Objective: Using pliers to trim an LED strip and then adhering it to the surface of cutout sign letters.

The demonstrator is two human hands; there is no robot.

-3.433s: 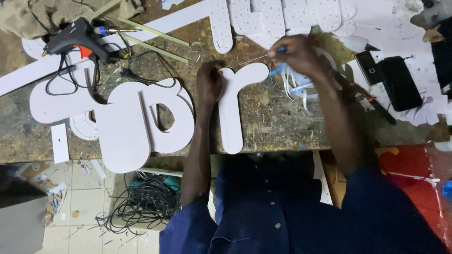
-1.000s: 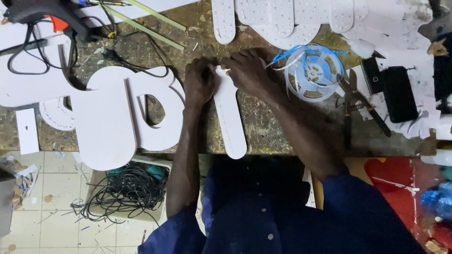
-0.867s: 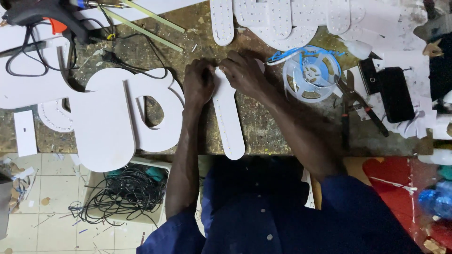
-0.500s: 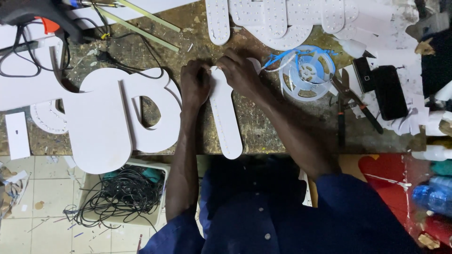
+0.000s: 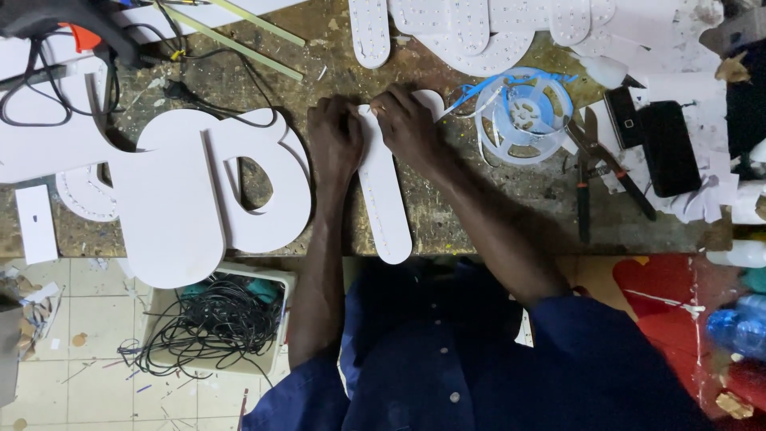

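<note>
We saw both hands at the far end of one long white strip-shaped sign piece (image 5: 384, 191), which ran to the bench's (image 5: 479, 207) near edge. The left hand (image 5: 335, 144) lay curled, fingertips pressing its left edge; the right hand (image 5: 405, 124) pinched its top. One big white letter block (image 5: 199, 199) overhung the near edge, left. One tape reel (image 5: 523, 116) sat right, one pair of pliers (image 5: 594, 164) beyond. Since half a second earlier, only the view had drifted.

Both hands lie palm-down close together, left hand (image 5: 336, 144) beside right hand (image 5: 407, 126), forearms stretched forward.
</note>
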